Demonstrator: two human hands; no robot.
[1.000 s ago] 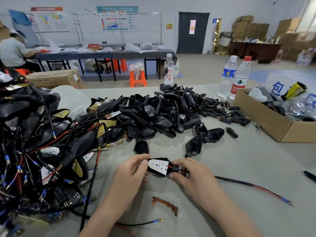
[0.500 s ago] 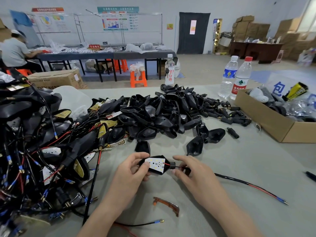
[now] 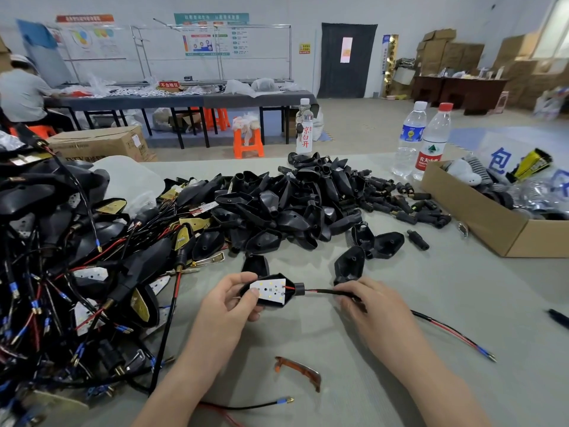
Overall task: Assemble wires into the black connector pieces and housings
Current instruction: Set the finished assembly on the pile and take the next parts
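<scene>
At the far left a tangled heap of wired pieces point(image 3: 77, 272) is lying on the table point(image 3: 400, 389), close enough for a stray lead to catch on the work. Just to its right the left hand point(image 3: 228, 306) is gripping a black housing point(image 3: 277, 305), its fingers curling round the shell from below and its thumb point(image 3: 246, 295) pressing on the white board point(image 3: 269, 291) that is sitting in the open face. The housing is being held a little above the table, in front of the person and between the two hands. A short red lead is showing where the board meets the round neck point(image 3: 299, 289), and the wire point(image 3: 323, 292) is coming out of that neck toward the right. The right hand point(image 3: 374, 306) is pinching the wire's black sleeve between curled fingertips, a short way from the neck. The step appears to be drawing the slack through the neck so that the board settles into place. To do this well, the right hand should be pulling straight along the line of the neck, gently, while the thumb is holding the board flat. A sideways or sudden tug would probably be straining the joints where the leads meet the board. The red lead should be going in without getting trapped under the board's edge. Further right the loose tail point(image 3: 443, 328) is trailing over the table to its blue-tipped ends point(image 3: 488, 355), and it needs to be running free.
</scene>
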